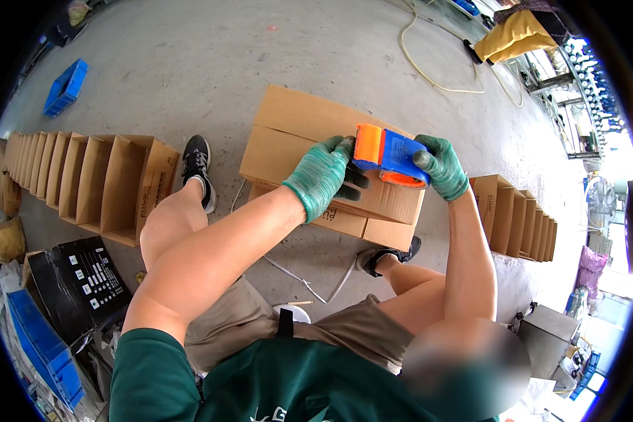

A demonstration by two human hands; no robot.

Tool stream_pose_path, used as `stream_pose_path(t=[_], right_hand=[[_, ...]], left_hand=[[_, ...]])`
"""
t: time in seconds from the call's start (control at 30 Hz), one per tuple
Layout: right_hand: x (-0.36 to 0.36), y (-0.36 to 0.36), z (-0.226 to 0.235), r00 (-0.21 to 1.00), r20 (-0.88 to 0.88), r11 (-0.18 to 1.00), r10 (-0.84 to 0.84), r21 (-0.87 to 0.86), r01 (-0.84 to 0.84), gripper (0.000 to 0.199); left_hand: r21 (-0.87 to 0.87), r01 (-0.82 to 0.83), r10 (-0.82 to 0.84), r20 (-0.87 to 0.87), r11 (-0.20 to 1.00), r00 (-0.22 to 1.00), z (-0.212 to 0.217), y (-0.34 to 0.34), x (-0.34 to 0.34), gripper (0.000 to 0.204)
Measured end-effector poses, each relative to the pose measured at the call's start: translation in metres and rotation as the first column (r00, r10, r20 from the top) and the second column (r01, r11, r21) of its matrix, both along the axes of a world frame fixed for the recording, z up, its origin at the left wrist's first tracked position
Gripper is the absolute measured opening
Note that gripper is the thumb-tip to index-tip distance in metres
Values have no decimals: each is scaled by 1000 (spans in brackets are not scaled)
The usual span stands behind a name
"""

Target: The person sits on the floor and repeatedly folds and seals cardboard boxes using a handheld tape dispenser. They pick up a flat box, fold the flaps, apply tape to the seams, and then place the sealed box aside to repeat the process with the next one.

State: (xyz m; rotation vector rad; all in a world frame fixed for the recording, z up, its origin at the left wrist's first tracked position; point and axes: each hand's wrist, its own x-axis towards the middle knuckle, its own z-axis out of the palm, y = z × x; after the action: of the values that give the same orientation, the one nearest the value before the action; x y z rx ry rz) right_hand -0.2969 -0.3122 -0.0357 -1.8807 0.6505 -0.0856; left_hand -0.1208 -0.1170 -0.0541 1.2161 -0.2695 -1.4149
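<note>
My right hand, in a green glove, grips the back end of a blue and orange tape dispenser. The dispenser is held above a brown cardboard box on the floor between my feet. My left hand, gloved too, is at the dispenser's orange toothed front. Its thumb and forefinger are pinched together there, while the other fingers, dark at the tips, reach below the front. Whether tape lies in the pinch is too small to tell. Both hands and the dispenser cover part of the box.
To the left, a long row of cardboard boxes stands on the floor; a shorter row is at the right. A blue crate lies far left. A black box sits near left. A pale hose curves across the far floor.
</note>
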Motion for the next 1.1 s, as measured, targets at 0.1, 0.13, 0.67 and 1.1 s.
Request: stream_pose_path(t=[0.1, 0.13, 0.67, 1.1], right_hand=[[2, -1, 2, 999, -22, 999, 41, 4, -41, 67], [7, -1, 4, 997, -25, 998, 68, 9, -68, 65], [53, 25, 25, 974, -225, 975, 30, -209, -79, 49], [59, 32, 32, 960, -275, 973, 50, -203, -108, 46]], left_hand=[[-17, -52, 54, 480, 998, 876, -11, -2, 4, 33], [-28, -62, 63, 731, 998, 679, -21, 1, 14, 33], [42, -419, 342, 507, 907, 791, -92, 62, 154, 33], [-112, 99, 47, 863, 989, 503, -76, 35, 136, 39]])
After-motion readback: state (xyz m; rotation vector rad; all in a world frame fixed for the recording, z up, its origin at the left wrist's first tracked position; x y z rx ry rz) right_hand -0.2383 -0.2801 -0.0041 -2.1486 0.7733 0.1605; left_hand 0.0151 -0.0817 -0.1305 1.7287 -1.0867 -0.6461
